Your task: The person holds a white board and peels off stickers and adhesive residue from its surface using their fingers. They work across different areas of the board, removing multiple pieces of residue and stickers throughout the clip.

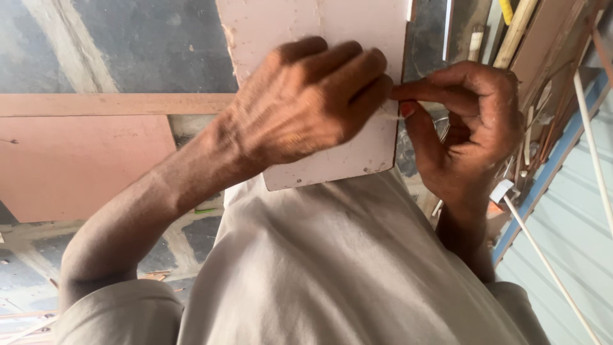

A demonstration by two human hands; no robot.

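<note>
Your left hand (306,102) lies flat on top of a pale pink board (319,38). Its fingers (357,70) curl over the board's right edge and hold the board there. The board sits under this hand and sticks out past it, up toward the top of the view and down toward your body. Its near end rests on your grey shirt (345,262).

Your right hand (466,128) is just beside the board, at the same edge, right next to your left fingertips. Its thumb and first finger are pinched together on a thin pale strip (391,112) that runs along the board's edge. The other fingers of this hand are curled in. The two hands almost touch at that spot.

Past your left hand, a long brown wooden plank (115,104) lies across the dark floor (153,45). Below the plank is a big flat pinkish sheet (76,166). Past your right hand there is a pile of thin wood strips (549,96) and a white rod (549,262) lying over a ridged grey metal sheet (575,211).
</note>
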